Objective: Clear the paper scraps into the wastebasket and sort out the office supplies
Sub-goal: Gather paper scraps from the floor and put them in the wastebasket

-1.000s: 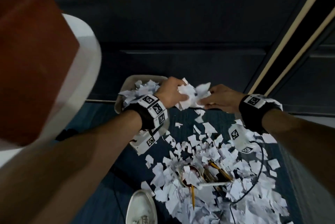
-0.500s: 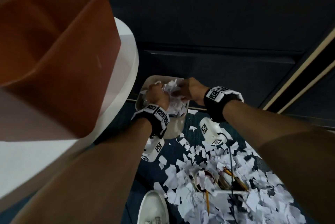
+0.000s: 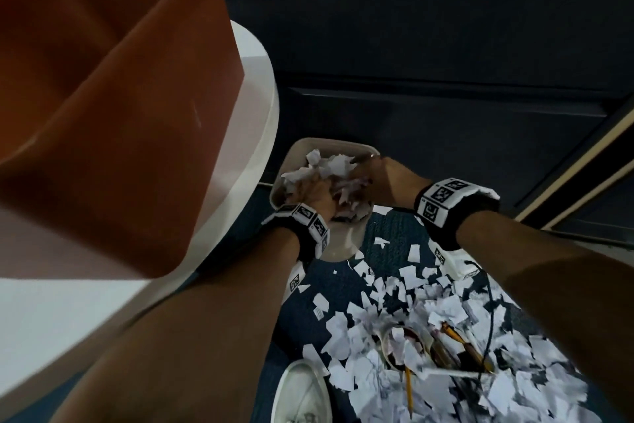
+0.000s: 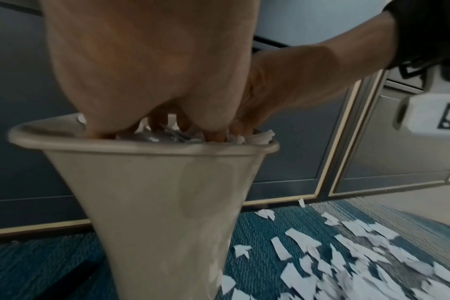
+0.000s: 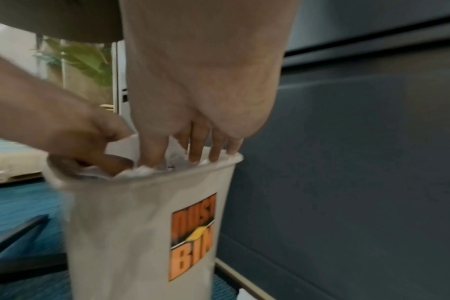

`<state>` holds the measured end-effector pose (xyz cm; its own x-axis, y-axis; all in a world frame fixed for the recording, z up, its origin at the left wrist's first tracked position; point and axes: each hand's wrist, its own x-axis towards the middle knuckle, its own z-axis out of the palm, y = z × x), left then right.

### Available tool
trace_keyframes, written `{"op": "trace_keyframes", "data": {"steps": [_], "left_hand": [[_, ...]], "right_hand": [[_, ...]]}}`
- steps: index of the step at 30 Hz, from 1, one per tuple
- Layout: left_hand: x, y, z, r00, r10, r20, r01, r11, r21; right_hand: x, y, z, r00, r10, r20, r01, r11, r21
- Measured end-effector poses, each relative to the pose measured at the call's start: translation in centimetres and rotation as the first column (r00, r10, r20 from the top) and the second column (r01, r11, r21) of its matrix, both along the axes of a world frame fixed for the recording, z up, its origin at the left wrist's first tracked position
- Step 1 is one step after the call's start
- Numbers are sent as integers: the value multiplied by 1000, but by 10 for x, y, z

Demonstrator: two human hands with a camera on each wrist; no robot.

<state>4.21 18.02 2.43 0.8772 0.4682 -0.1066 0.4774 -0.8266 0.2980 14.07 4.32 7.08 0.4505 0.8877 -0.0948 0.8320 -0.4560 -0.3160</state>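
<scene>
A beige wastebasket (image 3: 329, 143) (image 4: 154, 203) (image 5: 131, 223) stands on the blue carpet, filled to the rim with white paper scraps (image 3: 329, 165). Both hands are at its mouth. My left hand (image 3: 312, 191) (image 4: 152, 71) (image 5: 77, 138) is curled around scraps at the near left of the rim. Beside it, my right hand (image 3: 374, 175) (image 5: 203, 81) (image 4: 283, 85) points straight fingers down and presses into the scraps. Many more torn scraps (image 3: 377, 319) (image 4: 347, 253) cover the carpet on the right. Among them lie a tipped cup (image 3: 398, 343) and pencils (image 3: 408, 388).
A brown box (image 3: 103, 62) sits on a white round table (image 3: 255, 79) at the left, close to the basket. Dark wall panels (image 3: 446, 97) stand behind it. A white shoe (image 3: 302, 395) is at the bottom, and a black cable (image 3: 490, 313) crosses the scraps.
Both hands carried a bundle of scraps from above the carpet to the left over the wastebasket, then lowered it into the basket's mouth.
</scene>
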Motion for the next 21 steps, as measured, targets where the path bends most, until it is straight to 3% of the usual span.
{"op": "trace_keyframes", "data": {"steps": [3, 6, 8, 13, 15, 17, 21], "left_hand": [[10, 6, -13, 991, 37, -126, -28, 997, 70], [0, 3, 10, 944, -54, -325, 98, 988, 120], [-1, 3, 12, 890, -110, -442, 193, 970, 147], [3, -9, 28, 746, -16, -665, 134, 983, 126], [4, -23, 43, 755, -35, -654, 151, 981, 122], [6, -34, 50, 730, -90, -677, 254, 956, 148], [17, -15, 21, 788, -181, -589, 282, 956, 84]], "right_hand": [[0, 15, -3, 995, 34, 99, -20, 991, -134], [7, 22, -10, 978, 92, 187, -50, 975, -219], [15, 23, -15, 974, 98, 206, -47, 970, -238], [29, 31, -28, 975, 129, 179, -78, 961, -266], [32, 32, -29, 987, 104, 123, -70, 964, -258], [36, 30, -30, 998, 30, 55, -19, 983, -184], [40, 12, -20, 999, 1, -37, -2, 1000, -11]]}}
